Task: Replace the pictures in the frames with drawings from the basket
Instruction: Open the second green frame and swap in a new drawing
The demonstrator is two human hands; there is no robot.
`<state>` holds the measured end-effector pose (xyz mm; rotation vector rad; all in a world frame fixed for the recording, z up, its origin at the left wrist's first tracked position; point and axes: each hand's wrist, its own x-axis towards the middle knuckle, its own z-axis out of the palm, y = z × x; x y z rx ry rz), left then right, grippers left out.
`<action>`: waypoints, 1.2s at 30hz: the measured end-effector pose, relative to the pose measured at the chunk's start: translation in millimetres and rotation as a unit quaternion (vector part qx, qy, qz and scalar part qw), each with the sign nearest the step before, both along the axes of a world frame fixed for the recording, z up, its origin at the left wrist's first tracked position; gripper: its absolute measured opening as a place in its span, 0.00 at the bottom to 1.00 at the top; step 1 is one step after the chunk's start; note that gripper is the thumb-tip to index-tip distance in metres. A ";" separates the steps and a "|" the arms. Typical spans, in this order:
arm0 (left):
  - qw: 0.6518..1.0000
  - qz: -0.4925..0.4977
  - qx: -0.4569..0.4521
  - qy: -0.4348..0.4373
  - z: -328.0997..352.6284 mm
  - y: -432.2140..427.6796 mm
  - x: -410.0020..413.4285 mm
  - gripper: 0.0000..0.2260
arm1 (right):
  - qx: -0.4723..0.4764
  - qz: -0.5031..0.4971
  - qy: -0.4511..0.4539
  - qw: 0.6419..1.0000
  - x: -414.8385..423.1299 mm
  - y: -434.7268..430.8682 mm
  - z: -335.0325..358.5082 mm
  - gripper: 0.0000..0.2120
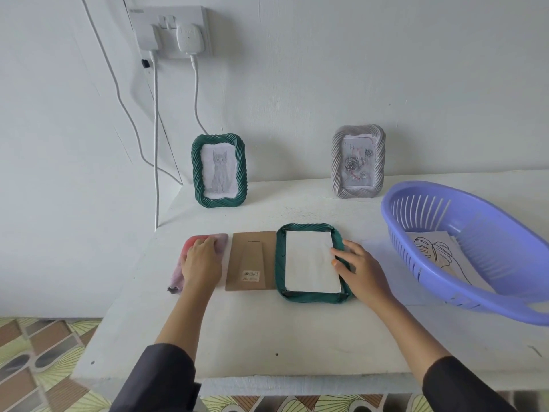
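A green frame [279, 263] lies face down on the white table, with a white sheet [310, 261] in its back opening. My right hand [361, 269] rests on the frame's right edge, thumb touching the sheet. The brown backing board [252, 260] lies just left of the frame. My left hand [203, 258] presses flat on a pink-red picture [219, 237] at the table's left edge. A purple basket [463, 209] at the right holds a leaf line drawing [435, 249]. Two frames stand at the wall: a green one with a cat drawing [219, 171] and a grey one with roses [358, 162].
The table's left edge [142, 263] runs just beyond my left hand, above a patterned floor. White cables [156, 144] hang from wall plugs [175, 34] behind the cat frame. Bare tabletop [282, 331] stretches in front of the flat frame.
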<state>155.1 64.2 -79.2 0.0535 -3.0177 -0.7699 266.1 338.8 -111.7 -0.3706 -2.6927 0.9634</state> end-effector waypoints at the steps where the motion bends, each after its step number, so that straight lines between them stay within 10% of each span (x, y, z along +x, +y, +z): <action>1: 1.000 -0.004 -0.004 0.001 0.4 -0.2 0.3 0.13 | 0.001 0.000 0.002 1.000 -0.2 0.2 -0.3 0.15; 10: 0.996 -0.044 -0.030 0.069 23.7 59.6 28.0 0.16 | 0.006 -0.006 0.001 1.000 -0.6 -0.5 0.9 0.15; 21: 0.992 -0.118 -0.028 -0.042 6.3 102.4 38.8 0.20 | 0.052 -0.001 0.034 0.998 0.8 -3.7 4.2 0.14; 36: 0.973 -0.098 0.198 -0.074 22.4 96.6 18.0 0.06 | 0.301 -0.106 0.180 0.930 10.6 -16.9 31.6 0.13</action>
